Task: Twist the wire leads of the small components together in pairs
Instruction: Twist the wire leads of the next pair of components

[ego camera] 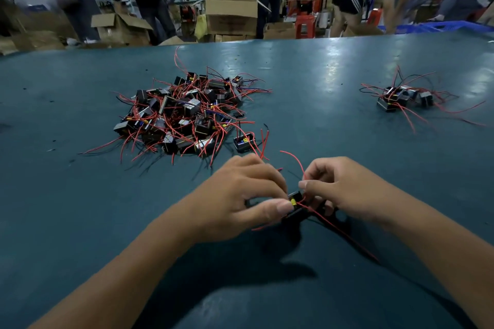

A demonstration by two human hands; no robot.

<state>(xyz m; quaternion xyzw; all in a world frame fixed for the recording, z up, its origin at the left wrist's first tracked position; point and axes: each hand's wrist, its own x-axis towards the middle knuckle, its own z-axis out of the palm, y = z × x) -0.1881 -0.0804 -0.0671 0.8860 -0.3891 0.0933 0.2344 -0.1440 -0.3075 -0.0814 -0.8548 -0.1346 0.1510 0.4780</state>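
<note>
Black component (295, 209) low over the table (80, 195), between both hands. Our left hand (240, 195) pinches its body; our right hand (339, 189) pinches a red lead (300, 168). We should grip near the base, twisting evenly. Main pile (184, 112) beyond.

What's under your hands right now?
A small black component with a yellow part sits between the left hand and right hand, red wire leads trailing out. Fingers cover most of it.
</note>
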